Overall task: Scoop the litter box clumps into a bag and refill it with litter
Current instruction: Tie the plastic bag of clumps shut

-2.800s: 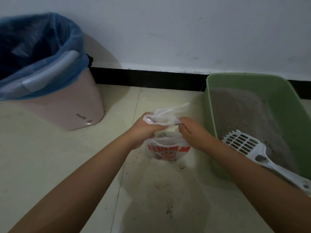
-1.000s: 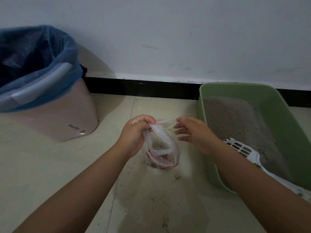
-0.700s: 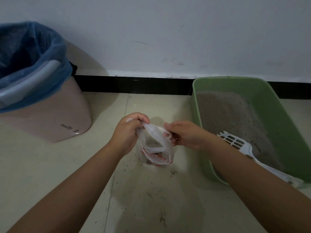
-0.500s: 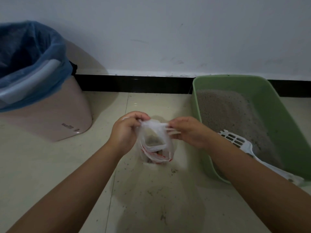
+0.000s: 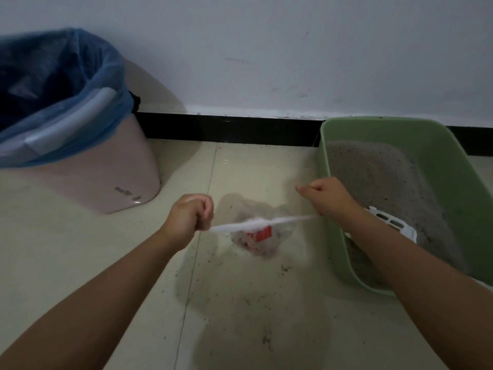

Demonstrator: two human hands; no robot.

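Observation:
A small clear plastic bag [image 5: 260, 240] with red print sits on the floor tiles between my hands. Its two handles are stretched sideways into a taut white strand. My left hand [image 5: 190, 214] grips the left end in a fist. My right hand [image 5: 324, 197] grips the right end, just left of the green litter box [image 5: 344, 263]. Grey litter [image 5: 378, 177] fills the box. A white slotted scoop [image 5: 389, 222] lies in the litter, mostly hidden behind my right forearm.
A pink trash bin [image 5: 106, 166] lined with a blue bag stands at the left against the white wall. A black baseboard [image 5: 226, 129] runs along the wall. Spilled litter grains [image 5: 248, 297] dot the tiles below the bag.
My hands were close together at the bag's mouth, working the handles. They have now pulled apart, left hand leftward and right hand rightward, drawing the handles into a tight strand.

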